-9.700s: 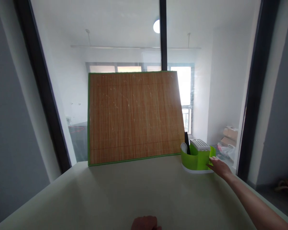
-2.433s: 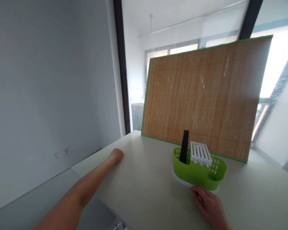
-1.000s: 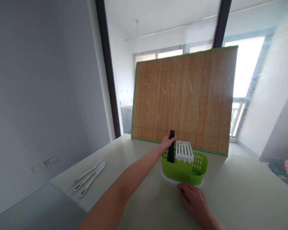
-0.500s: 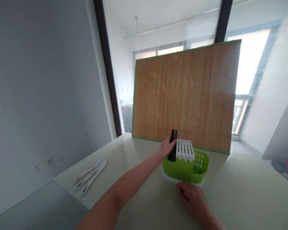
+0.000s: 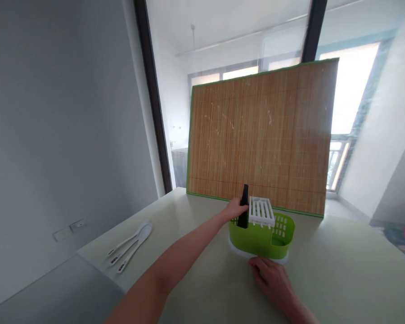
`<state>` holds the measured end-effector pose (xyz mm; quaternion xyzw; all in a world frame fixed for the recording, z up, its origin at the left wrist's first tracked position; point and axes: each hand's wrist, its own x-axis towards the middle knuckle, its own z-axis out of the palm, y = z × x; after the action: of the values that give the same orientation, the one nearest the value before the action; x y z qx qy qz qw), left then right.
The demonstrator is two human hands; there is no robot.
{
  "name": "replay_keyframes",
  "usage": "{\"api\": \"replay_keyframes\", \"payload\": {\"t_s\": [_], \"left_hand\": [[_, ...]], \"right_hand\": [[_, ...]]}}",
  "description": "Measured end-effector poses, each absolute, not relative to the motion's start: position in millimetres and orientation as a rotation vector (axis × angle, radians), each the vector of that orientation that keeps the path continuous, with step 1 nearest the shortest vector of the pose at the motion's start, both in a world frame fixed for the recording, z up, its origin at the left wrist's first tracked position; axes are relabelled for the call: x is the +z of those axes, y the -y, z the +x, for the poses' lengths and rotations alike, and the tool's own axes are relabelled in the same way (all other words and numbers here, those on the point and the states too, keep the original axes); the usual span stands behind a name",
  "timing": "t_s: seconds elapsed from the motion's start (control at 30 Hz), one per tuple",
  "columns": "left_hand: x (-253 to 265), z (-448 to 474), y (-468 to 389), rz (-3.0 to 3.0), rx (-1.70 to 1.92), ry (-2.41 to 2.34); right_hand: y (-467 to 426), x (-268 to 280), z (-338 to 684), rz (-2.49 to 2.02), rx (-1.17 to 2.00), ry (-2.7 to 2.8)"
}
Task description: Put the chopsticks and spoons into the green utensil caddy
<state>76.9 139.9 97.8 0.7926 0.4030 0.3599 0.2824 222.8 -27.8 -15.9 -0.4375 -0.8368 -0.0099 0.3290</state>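
My left hand is closed round a bundle of black chopsticks. Their lower ends are inside the left part of a green utensil holder, and they lean together towards the top. A white slotted rack covers the middle of the holder, just right of the chopsticks. The holder's right compartment has a low front and see-through slots behind. My right hand, fingers curled, holds the front edge of the holder's white base; its fingertips are partly hidden.
Several white spoons lie on the left of the pale table, near its edge. A bamboo mat with green edging stands upright behind the holder, in front of the glass. A grey wall rises on the left.
The chopsticks, spread apart before, are now drawn closer together at the top in my left hand. My right hand stays at the base.
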Motion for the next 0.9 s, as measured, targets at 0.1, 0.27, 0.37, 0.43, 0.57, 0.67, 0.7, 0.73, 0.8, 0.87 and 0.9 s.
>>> {"api": "replay_keyframes", "payload": {"t_s": [0.1,0.27,0.37,0.43,0.57,0.67,0.7,0.73,0.8,0.87,0.9], "left_hand": [[100,73,-134,2.181,0.937,-1.107],[100,67,-121,2.246,0.990,-1.148],[97,67,-116,2.247,1.072,-1.153],[99,70,-115,2.232,1.125,-1.141],[121,77,-118,2.086,1.317,-1.096],[160,72,-121,1.759,1.650,-1.014],[175,67,-123,1.681,1.740,-0.991],[189,59,-124,1.655,1.803,-0.985],[212,35,-129,1.735,1.861,-1.046],[221,1,-135,1.951,1.791,-1.300],[220,-18,-138,2.068,1.673,-1.518]], "right_hand": [[28,-15,224,-1.157,-0.033,2.184],[28,-14,227,-1.172,-0.051,2.201],[28,-15,227,-1.160,-0.051,2.221],[27,-16,226,-1.151,-0.050,2.232],[26,-18,226,-1.143,-0.034,2.244],[27,-18,227,-1.128,-0.018,2.248],[27,-18,227,-1.125,-0.013,2.248],[27,-17,227,-1.123,-0.009,2.250],[28,-17,228,-1.119,-0.014,2.256],[28,-18,229,-1.109,-0.029,2.265],[28,-18,229,-1.101,-0.038,2.267]]}}
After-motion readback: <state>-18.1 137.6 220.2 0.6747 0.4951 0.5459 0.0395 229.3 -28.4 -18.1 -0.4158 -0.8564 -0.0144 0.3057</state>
